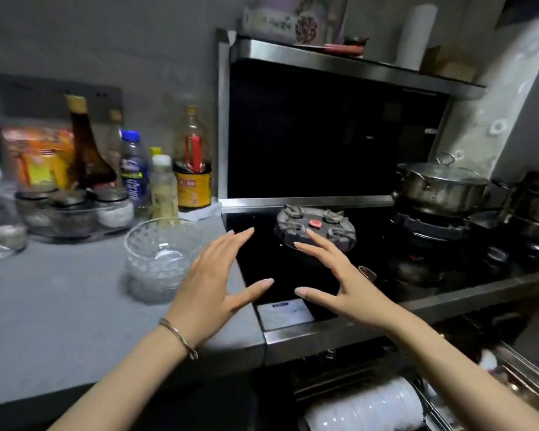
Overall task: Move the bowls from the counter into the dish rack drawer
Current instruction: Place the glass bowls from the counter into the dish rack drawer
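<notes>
1. Head view, the task's thing: a clear glass bowl (162, 259) stands upright on the grey counter (59, 306), at about 9 o'clock from the picture's middle and near the counter's right edge.
2. The left hand (215, 284) hangs just beside the bowl, at its 3 o'clock. Its fingers are straight and spread, and it holds nothing. Whether it touches the bowl's rim cannot be told. A thin bracelet (178, 337) circles the wrist.
3. The right hand (339, 281) hangs over the black stove top (262, 244), palm facing the left hand. Its fingers are spread too, and it holds nothing.
4. A dark burner (315, 228) lies at 12 o'clock from the right hand.
5. A lidded steel pot (442, 188) sits at 3 o'clock in the picture.
6. Bottles (193, 169) stand at 11 o'clock from the bowl.
7. The dish rack drawer (526, 368) stands open at 5 o'clock, with white dishes (367, 405) on edge in it.
</notes>
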